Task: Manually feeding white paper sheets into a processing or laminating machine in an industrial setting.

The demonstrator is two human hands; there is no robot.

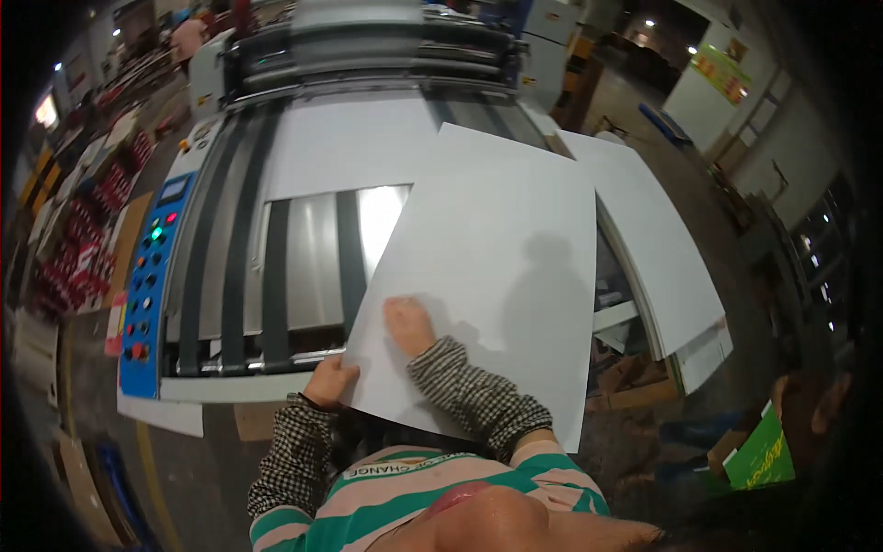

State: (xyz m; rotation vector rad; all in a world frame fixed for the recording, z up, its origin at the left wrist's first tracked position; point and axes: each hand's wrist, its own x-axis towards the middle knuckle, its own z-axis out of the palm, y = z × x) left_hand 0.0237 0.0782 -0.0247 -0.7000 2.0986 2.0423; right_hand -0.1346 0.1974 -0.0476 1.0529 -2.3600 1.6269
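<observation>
A large blank white sheet [515, 221] slants across the right side of the belt table in front of me. At its lower left corner my left hand [329, 382] pinches the edge, thumb on top. My right hand [407, 324] rests on the sheet near its left edge, fingers curled in and nothing visible in them. Farther ahead, another white sheet [340, 147] lies flat on the machine's dark belts [276, 276], close to the rollers. White sheets [648, 239] are stacked to the right, partly hidden by the sheet I hold.
A roller machine [368, 55] spans the far end of the belts. Along the left edge runs a blue control panel [152, 276] with buttons and lights. Red and white stacks [87, 230] stand at far left. Cardboard [635, 377] lies low at right. A person [189, 37] is far back left.
</observation>
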